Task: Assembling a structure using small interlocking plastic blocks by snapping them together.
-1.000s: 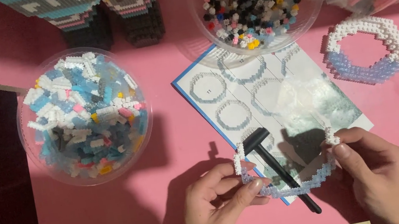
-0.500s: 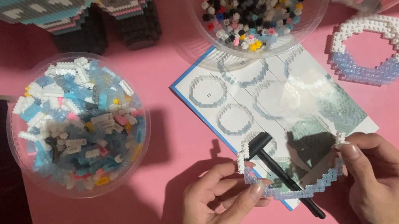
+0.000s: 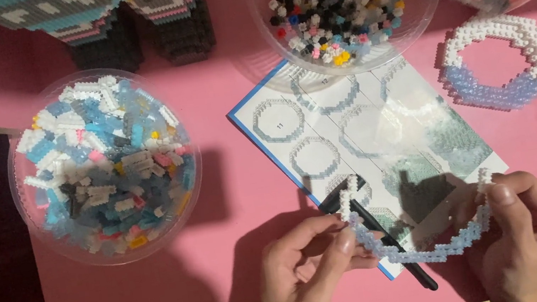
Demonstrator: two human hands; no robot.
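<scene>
You've got both hands on the half ring of small blocks (image 3: pixel 418 243), w/ one end in each. Your left hand (image 3: pixel 302 275) is closed on the left end: thumb and forefinger pinch it just below the white tip, which sticks up above your fingertips (image 3: pixel 344 241). Your right hand (image 3: pixel 525 232) pinches the right end the same way, fingers closed on it, white tip poking up just left of your forefinger. Between the two grips the arc sags down in a pale blue U, open side up, white at both tips. Can't tell if the bottom of the arc touches the sheet or hangs just over it.

Right under the arc, btwn your hands, lies a black tool (image 3: pixel 387 240), head near your left fingertips, handle running down and to the right. It sits on the instruction sheet (image 3: pixel 322 128), which spreads up and away from both hands.

Well up and left of your left hand: a clear bowl (image 3: pixel 21 184) of mostly white and blue blocks. Straight up past the sheet: a second clear bowl (image 3: pixel 265 29) w/ darker mixed blocks. Up and right of your right hand, well apart: a finished ring (image 3: pixel 497 61), white on top, blue below, flat on the pink table (image 3: pixel 230 178). Top left, a built block model (image 3: pixel 111 18), partly out of view.
</scene>
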